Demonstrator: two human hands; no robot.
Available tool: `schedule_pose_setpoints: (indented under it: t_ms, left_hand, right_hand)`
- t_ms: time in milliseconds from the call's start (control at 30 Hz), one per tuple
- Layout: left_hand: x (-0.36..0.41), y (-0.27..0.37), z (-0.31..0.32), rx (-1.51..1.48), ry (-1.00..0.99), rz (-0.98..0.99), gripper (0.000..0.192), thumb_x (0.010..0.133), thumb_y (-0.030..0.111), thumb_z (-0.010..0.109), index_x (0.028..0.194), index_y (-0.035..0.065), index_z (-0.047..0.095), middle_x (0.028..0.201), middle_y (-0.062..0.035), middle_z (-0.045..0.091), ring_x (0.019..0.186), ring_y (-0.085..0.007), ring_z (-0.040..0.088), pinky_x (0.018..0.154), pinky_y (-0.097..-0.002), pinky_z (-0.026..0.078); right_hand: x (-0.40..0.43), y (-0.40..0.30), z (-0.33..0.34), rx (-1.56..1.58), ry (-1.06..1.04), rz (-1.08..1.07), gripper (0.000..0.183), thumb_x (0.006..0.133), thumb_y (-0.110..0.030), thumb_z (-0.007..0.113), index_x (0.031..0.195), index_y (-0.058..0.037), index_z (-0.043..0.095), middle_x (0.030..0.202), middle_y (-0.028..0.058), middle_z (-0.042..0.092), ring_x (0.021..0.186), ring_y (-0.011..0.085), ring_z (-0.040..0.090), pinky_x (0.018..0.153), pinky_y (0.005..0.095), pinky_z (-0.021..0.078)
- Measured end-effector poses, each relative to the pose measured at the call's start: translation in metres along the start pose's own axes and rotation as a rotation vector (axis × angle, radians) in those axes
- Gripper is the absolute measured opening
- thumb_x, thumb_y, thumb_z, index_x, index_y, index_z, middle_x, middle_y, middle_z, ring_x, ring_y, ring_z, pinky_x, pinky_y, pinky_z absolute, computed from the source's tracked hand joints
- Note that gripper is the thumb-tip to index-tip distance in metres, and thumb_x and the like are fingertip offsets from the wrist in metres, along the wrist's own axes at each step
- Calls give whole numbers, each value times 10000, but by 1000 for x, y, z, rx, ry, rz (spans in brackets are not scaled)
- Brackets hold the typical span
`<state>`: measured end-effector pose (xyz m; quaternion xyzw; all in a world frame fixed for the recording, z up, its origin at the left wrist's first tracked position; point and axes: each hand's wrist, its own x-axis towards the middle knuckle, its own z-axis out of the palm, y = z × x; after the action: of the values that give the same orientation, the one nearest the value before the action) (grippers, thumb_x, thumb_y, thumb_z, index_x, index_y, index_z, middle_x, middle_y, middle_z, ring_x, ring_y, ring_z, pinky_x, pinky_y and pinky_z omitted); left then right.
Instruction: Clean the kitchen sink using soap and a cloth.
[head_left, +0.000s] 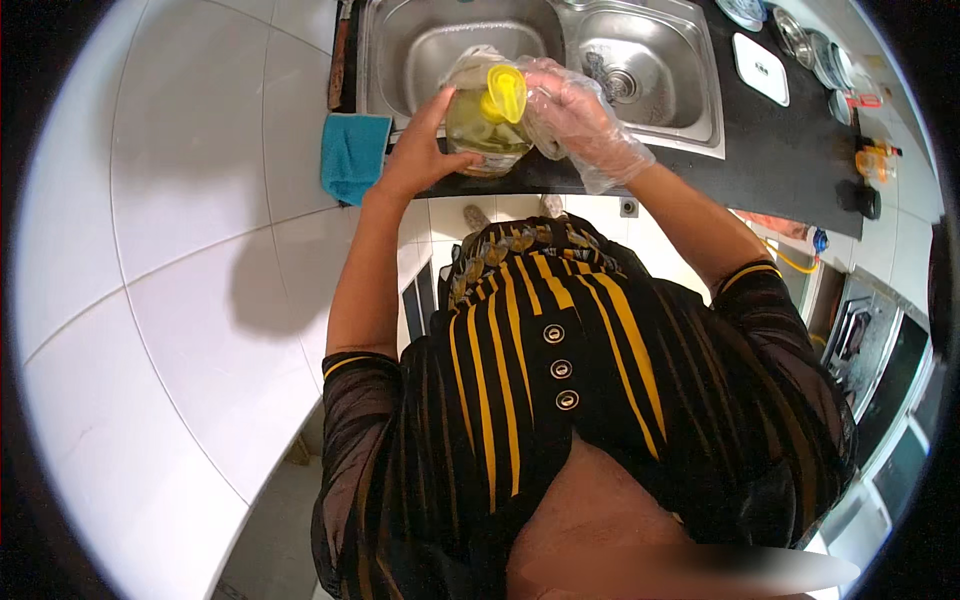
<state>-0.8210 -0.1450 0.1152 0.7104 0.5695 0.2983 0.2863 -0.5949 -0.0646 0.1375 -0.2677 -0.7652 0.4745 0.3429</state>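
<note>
My left hand (429, 146), bare, grips the left side of a clear plastic jug (491, 139) of yellowish liquid. A yellow cap or spout (505, 93) tops the jug, which is above the front rim of the steel double sink (643, 141). My right hand (574, 112) wears a loose transparent plastic glove and is at the jug's upper right side, its fingertips close to the yellow top. Whether it grips the jug or only touches it is hard to tell. Clear plastic also bunches behind the jug and beside the glove.
A teal cloth (354, 156) hangs over the left counter edge. On the dark countertop (780, 161) to the right are a white tray (760, 69), stacked dishes (829, 61) and small bottles (874, 163). A tiled wall (195, 150) borders the left side. A gas stove (859, 337) stands at far right.
</note>
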Motion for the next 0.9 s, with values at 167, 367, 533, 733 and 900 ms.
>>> schedule_pose_setpoints:
  t_ms: [167,367,533,733,900]
  left_hand:
    - [-13,30,20,-9,269,-80,811,646,180,746,1326,44,327,1306,-219,381,1219,-336,374,999,-377,318]
    - [-13,56,61,-98,660,-244,520,669,97,629,1164,55,475,1228,-182,368,1237,-340,291,998,-412,296]
    - [-19,52,60,-422,714,-236,415,668,69,634,1071,33,539,1223,-160,367,1169,-303,361,971,-370,321]
    - [-32,47,52,-445,670,-277,518,698,73,665,1167,4,456,1218,-120,400,1108,-201,425,940,-316,348]
    - [-31,41,32,-761,780,-367,562,760,20,619,1271,10,385,1188,-71,456,1072,-170,457,939,-297,356]
  right_hand:
    - [-2,6,-2,-27,107,-67,199,883,-120,490,1046,-16,537,1012,157,525,956,268,530,873,334,428]
    - [-22,-22,18,179,4,63,209,821,-142,538,986,-15,559,1071,138,534,1011,248,529,878,348,415]
    - [-6,-14,18,-185,-95,-65,201,772,-134,573,953,-48,576,1035,150,556,1005,319,528,865,368,421]
    - [39,19,36,-42,-130,-186,126,789,-136,559,897,-72,559,1037,175,534,957,356,535,824,400,440]
    - [-5,-3,45,-287,-81,-454,140,742,-137,639,870,-132,581,993,110,507,942,300,522,775,387,455]
